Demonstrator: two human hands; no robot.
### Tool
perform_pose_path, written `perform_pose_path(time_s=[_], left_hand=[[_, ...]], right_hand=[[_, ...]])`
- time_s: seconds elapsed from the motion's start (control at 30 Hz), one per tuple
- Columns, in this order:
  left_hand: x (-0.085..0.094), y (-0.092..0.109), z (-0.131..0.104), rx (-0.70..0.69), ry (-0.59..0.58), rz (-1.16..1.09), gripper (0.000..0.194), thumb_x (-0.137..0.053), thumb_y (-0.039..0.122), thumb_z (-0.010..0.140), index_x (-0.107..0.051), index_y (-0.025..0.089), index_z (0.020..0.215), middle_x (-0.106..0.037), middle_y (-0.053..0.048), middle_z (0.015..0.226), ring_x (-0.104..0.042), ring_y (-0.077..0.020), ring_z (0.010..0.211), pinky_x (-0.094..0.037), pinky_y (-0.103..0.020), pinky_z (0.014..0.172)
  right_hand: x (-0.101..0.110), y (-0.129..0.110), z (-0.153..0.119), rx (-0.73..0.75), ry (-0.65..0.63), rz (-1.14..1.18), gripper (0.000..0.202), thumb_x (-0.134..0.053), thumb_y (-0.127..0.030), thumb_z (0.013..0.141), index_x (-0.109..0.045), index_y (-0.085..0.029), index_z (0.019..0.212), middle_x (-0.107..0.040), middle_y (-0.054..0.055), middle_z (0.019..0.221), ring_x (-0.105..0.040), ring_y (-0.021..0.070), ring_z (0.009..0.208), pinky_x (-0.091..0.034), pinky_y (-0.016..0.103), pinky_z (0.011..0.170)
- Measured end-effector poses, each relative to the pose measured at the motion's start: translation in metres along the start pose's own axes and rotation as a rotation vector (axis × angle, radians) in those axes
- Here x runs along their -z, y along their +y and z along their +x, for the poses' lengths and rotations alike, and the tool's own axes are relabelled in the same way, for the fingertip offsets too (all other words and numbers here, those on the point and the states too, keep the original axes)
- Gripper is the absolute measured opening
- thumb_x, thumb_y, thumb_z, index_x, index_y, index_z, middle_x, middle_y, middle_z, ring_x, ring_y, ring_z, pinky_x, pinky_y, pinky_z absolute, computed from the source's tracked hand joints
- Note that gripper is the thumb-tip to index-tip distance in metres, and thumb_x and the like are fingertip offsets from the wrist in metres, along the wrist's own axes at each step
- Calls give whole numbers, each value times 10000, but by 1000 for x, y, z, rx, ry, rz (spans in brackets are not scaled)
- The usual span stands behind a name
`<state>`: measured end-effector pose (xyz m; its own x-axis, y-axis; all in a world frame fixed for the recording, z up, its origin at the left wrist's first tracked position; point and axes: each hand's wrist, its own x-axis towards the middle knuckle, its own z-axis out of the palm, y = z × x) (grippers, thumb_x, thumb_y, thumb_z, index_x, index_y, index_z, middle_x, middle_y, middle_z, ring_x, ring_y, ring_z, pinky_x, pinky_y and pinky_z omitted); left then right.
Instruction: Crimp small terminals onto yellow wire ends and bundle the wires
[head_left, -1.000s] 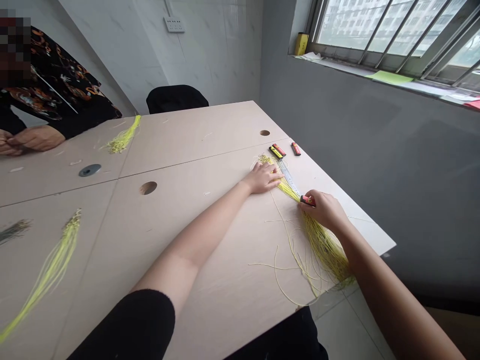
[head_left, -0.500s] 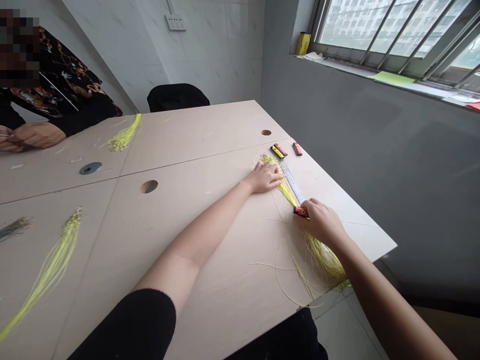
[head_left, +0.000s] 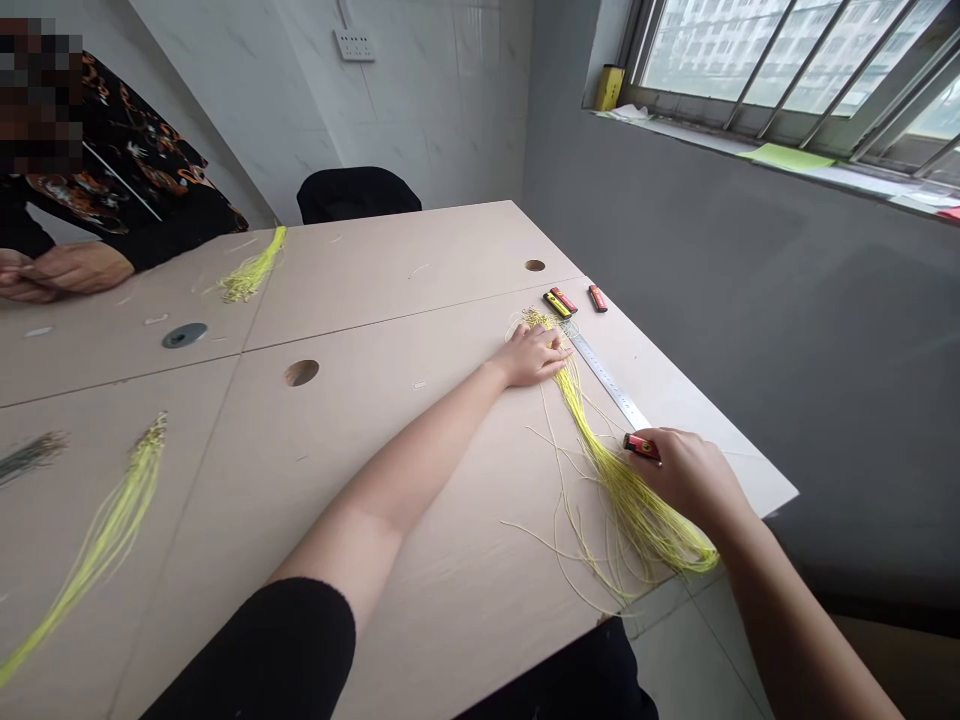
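Observation:
A bundle of thin yellow cords (head_left: 611, 465) runs across the table's near right part, its knotted end away from me and its loose ends fanned towards the table edge. My left hand (head_left: 531, 356) is pressed over the bundle near the knotted end, fingers curled on the cords. In my right hand (head_left: 686, 470) is a red-and-black lighter (head_left: 643, 447), held just right of the cords and by the near end of a metal ruler (head_left: 607, 380). Part of the lighter is hidden by the fingers. The ruler lies flat along the bundle's right side.
Several more lighters (head_left: 558, 303) lie beyond my left hand. Other yellow cord bundles (head_left: 139, 480) and a dark bundle (head_left: 34, 457) lie to the left. The table (head_left: 420, 300) has round holes. A co-worker's hands (head_left: 71, 270) are at the far left, and a grey wall stands right.
My right hand has moved with the lighter towards me and to the right, off the cords. More of the bundle and the ruler now shows. My left hand stays in place.

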<state>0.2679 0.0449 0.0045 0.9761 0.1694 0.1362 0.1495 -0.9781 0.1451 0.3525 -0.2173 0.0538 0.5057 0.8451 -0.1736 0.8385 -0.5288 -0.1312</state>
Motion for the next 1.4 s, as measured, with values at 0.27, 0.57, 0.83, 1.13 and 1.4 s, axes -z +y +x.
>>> perform_pose_path(time_s=[0.27,0.57,0.83,1.13,1.4], left_hand=[[-2,-1,1,4,8,-25,413,-379,409,957,-645,313,1259,-595,-99,1139,-492,-293,1127,-303,-464,969],[-1,-1,0,4,12,-21,390,-415,384,946,-642,334,1259,-593,-98,1164,-494,-295,1140,-304,-470,975],[-1,1,0,28,11,17,369,-429,387,950,-645,351,1247,-598,-91,1172,-493,-293,1154,-309,-481,977],[-2,2,0,73,2,38,361,-406,383,962,-648,367,1230,-600,-73,1171,-485,-277,1163,-302,-469,981],[1,3,1,81,-26,22,356,-406,370,965,-669,339,1204,-602,-78,1180,-491,-281,1151,-305,-495,975]], right_hand=[[-9,17,2,7,188,-18,287,-481,-376,855,-689,-197,938,-663,110,1051,-617,197,709,-407,299,593],[-8,-34,36,42,106,83,689,-453,-652,860,-482,-129,1307,-503,212,1372,-642,312,992,-471,357,736],[-1,-62,52,40,-35,-35,738,-530,-725,780,-553,-72,1123,-576,242,1148,-602,312,1012,-430,313,699],[-18,-68,7,-12,-39,-58,162,-531,-318,881,-563,-159,862,-620,100,845,-618,215,790,-289,282,591],[-23,-27,-43,-108,-124,-84,165,-497,-314,884,-509,-195,771,-614,45,840,-564,166,666,-264,260,542]])
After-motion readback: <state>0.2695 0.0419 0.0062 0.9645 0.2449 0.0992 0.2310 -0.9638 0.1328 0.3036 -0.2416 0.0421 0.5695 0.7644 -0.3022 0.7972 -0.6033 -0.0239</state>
